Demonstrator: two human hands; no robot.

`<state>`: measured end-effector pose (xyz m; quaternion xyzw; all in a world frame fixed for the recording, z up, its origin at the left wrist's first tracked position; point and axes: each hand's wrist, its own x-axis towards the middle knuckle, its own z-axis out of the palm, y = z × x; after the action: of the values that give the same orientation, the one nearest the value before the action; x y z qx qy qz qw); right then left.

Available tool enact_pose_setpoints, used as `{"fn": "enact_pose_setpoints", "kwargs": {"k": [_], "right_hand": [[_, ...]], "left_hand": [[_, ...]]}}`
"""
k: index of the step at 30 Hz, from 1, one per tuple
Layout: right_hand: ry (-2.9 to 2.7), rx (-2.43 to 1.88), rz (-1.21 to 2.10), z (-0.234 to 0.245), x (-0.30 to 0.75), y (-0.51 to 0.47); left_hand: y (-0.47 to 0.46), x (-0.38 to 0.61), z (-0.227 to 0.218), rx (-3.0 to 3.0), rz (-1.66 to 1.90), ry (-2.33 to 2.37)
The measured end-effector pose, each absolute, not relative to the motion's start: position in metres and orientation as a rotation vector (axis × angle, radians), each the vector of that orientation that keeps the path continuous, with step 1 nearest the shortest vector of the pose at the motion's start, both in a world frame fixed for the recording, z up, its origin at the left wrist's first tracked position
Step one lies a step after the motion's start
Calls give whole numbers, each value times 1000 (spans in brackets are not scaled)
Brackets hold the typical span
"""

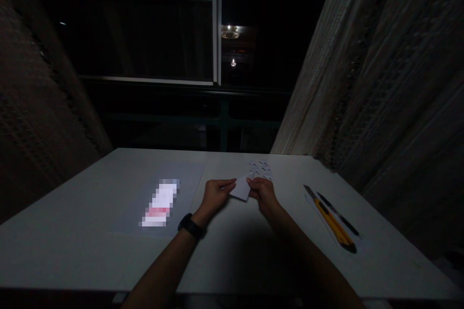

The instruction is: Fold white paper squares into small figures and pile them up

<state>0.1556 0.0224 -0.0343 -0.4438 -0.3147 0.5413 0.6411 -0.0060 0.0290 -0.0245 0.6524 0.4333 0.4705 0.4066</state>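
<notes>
Above the desk (90,256), left hand (213,195) and right hand (264,193) each pinch the small paper piece (241,188); even, light fingertip pressure should prevent creasing.

White table (54,246) bears paper scraps (261,168), utility knife (331,222), pen (340,216).

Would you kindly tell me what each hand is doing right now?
Left hand: pinching the small white paper, left edge.
Right hand: pinching its right edge.
</notes>
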Motion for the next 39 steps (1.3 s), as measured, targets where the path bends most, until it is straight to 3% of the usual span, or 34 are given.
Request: {"fn": "enact_pose_setpoints", "kwargs": {"k": [9, 24, 39], "right_hand": [[-705, -961, 1190, -35, 159, 25], [-619, -827, 1394, -32, 161, 24], [-670, -857, 1306, -33, 164, 26]], "left_hand": [[26, -5, -19, 1635, 1179, 1055], [25, -4, -21, 1664, 1187, 1058], [25, -2, -22, 1655, 1180, 1111]]}}
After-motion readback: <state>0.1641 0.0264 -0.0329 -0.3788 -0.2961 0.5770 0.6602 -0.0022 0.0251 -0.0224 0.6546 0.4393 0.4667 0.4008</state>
